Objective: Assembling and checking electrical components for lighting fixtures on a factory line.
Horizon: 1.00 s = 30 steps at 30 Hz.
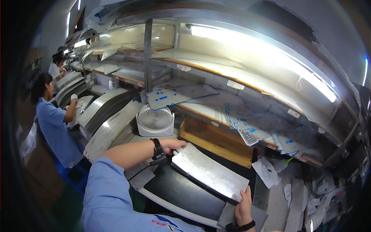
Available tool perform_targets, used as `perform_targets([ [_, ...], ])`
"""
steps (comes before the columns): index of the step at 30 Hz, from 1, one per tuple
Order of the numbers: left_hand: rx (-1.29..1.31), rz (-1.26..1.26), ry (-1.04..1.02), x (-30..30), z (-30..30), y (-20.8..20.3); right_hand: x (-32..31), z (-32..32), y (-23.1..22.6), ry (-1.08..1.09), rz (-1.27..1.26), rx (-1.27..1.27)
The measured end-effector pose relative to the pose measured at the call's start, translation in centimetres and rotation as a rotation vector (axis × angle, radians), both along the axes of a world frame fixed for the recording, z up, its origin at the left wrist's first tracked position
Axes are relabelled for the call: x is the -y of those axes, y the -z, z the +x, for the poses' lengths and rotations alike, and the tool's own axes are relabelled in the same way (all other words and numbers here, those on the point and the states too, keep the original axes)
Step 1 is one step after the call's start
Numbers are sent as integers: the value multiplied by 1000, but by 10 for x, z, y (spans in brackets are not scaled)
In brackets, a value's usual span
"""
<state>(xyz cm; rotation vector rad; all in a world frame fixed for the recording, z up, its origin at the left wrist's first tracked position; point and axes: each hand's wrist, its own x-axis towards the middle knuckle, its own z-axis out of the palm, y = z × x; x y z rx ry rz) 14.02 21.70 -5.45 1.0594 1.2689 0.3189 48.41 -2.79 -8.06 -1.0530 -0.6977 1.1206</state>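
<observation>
A shiny silver rectangular panel (210, 170), perhaps a stack of thin sheets, lies between my two hands, tilted down toward the right. My left hand (174, 145) is closed on its far left corner, the fingertips partly hidden. At the near right corner, my right hand (244, 205) grips the edge with the thumb on top. Under the panel is a dark, smooth work surface (189, 189) with a pale front edge. Just beyond the panel stands an open wooden box (216, 141).
A white desk fan (155, 120) stands behind my left forearm. Shelves ahead carry clear sheets with blue marks (181, 94). Curved stacks of panels (110, 108) line the bench to the left, where two co-workers in blue and white sit. White crumpled paper (266, 173) lies at the right.
</observation>
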Motion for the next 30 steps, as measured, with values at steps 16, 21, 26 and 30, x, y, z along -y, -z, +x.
perform_targets([
  [16,-81,145,116,10,2,-16,-3,-6,-2,16,17,64],
  [21,-21,203,219,19,12,-37,-1,-8,2,100,5,90],
  [26,3,202,201,30,9,-47,3,-17,-4,93,-2,98],
  [30,-17,195,200,31,8,-40,6,-16,-4,79,-3,111],
])
